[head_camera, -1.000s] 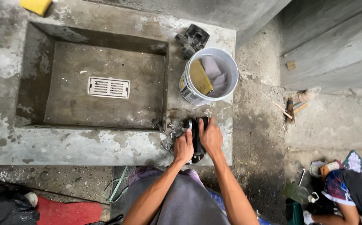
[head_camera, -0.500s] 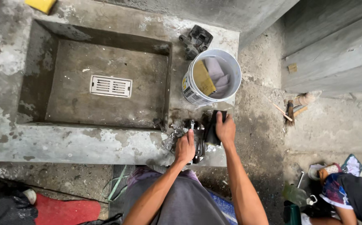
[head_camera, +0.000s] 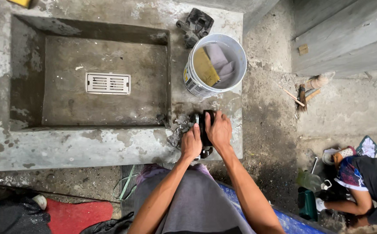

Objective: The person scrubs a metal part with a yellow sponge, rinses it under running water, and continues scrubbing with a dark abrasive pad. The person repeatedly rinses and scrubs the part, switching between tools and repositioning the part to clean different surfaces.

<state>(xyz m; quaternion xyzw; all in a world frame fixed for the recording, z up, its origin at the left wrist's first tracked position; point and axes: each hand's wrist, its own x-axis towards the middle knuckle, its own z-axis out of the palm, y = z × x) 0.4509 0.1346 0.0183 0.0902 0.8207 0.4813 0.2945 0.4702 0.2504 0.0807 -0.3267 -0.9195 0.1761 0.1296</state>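
A concrete wash basin (head_camera: 6, 143) is seen from above, with a sunken square pan and a white slotted drain grate (head_camera: 108, 83) in its floor. On the wet front ledge of the basin, near its right end and just below a white bucket (head_camera: 196, 82), a dark metal part (head_camera: 205, 125) is held between two bare hands. Most of the part is covered by the hands, so its exact shape and kind cannot be made out; only a black upper edge, a small rounded piece at its upper left and a bit of metal below the palms are shown. Its long axis appears to run away from the person, toward the bucket, though its ends are largely hidden.

The left hand (head_camera: 191, 144) is curled against the part's left side, fingers closed on it. The right hand (head_camera: 218, 130) is laid over the top and right side, fingers bent around the far end.

Inside the bucket, a yellow sponge (head_camera: 206, 67) and a grey cloth (head_camera: 220, 60) are seen. A second black part (head_camera: 195, 25) lies on the ledge beyond the bucket. At the lower right, another person (head_camera: 364, 186) is crouched on the floor, cut off by the picture's edge. A small brush (head_camera: 302, 93) lies on the concrete to the right.
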